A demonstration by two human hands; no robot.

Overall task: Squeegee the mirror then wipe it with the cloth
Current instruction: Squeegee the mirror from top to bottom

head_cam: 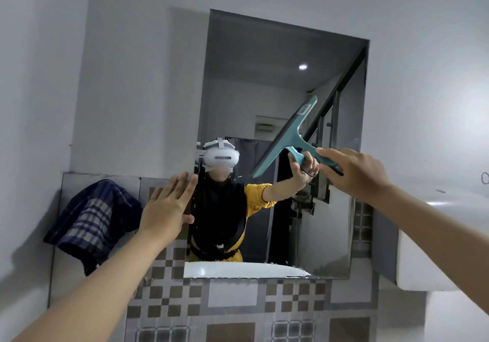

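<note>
Teal squeegee (285, 140) sits tilted against the mirror (277, 90), right hand (354, 172) with fingers curled tight on its handle. Left hand (169, 204) lies flat, fingers spread, at the mirror's left edge, beside the checked cloth (92, 220) hanging on the tiled wall (238, 310).

You have no text, brand or number here that can be read. The squeegee (287, 138) carries a small pale label near the blade's upper end, toward one o'clock from its handle, but its print is too blurred to make out. A faint mark on the wall (423, 77) at the three o'clock edge is unreadable too.
</note>
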